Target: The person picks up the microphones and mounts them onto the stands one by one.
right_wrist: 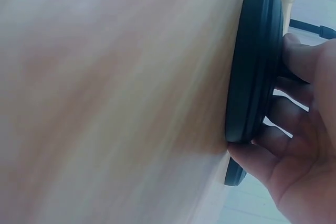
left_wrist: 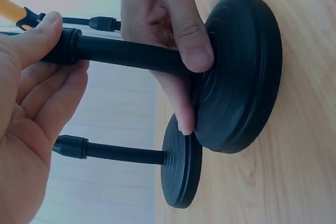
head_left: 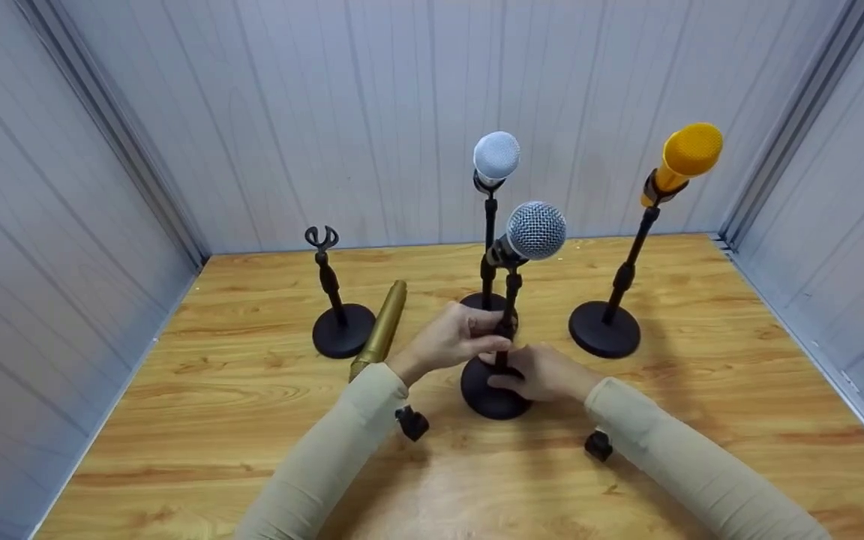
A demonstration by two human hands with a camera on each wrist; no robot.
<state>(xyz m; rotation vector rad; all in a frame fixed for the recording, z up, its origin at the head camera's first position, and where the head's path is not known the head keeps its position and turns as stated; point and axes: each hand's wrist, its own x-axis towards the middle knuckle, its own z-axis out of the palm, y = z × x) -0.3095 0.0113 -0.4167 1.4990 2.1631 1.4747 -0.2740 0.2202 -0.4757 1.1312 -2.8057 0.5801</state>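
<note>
A black microphone stand (head_left: 508, 307) with a round base (head_left: 496, 407) is at the middle, its clip holding a microphone (head_left: 537, 231) with a silver mesh head. My left hand (head_left: 453, 339) pinches the collar partway up the pole between thumb and fingers. Lower down, my right hand (head_left: 550, 372) grips the stand where pole meets base. The left wrist view shows the right thumb (left_wrist: 197, 51) lying against the pole's foot. In the right wrist view, fingers reach along the top and edge of the base (right_wrist: 252, 66), right at the wooden table.
Behind stands a white microphone (head_left: 497, 156) on its stand; a yellow microphone (head_left: 692, 150) on another stands at right. A stand with a vacant clip (head_left: 322, 238) is at left, a gold microphone (head_left: 385, 322) lying beside it. Pale panel walls (head_left: 402, 112) enclose the table (head_left: 214, 420).
</note>
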